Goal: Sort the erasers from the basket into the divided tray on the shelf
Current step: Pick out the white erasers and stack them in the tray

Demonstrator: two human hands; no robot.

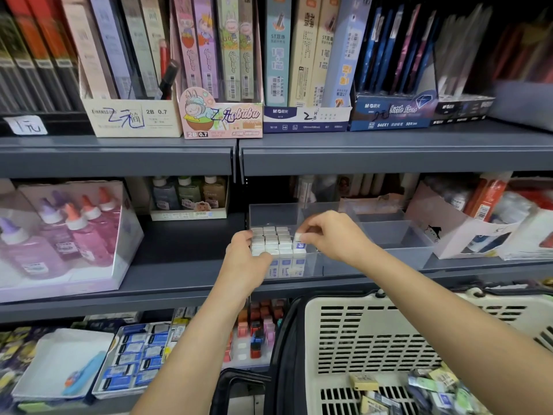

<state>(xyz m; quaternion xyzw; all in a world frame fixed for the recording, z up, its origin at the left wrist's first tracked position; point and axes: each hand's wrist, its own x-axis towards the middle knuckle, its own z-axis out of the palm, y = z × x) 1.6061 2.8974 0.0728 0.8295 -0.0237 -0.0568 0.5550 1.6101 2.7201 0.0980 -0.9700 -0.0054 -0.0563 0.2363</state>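
A clear divided tray (395, 232) stands on the middle shelf. Its left compartment holds several white erasers with blue sleeves (273, 239), packed upright in rows. My right hand (332, 235) pinches one white eraser (298, 236) at the right edge of those rows. My left hand (247, 262) rests against the tray's left front corner, fingers curled on the erasers there. The cream basket (374, 333) sits at the lower right, with several loose wrapped erasers (419, 390) on its bottom.
Bottles of pink and purple glue in a clear box (59, 235) stand left on the same shelf. A white carton (466, 232) flanks the tray on the right. Pencil lead boxes (221, 115) line the shelf above. Eraser trays (140, 357) fill the shelf below.
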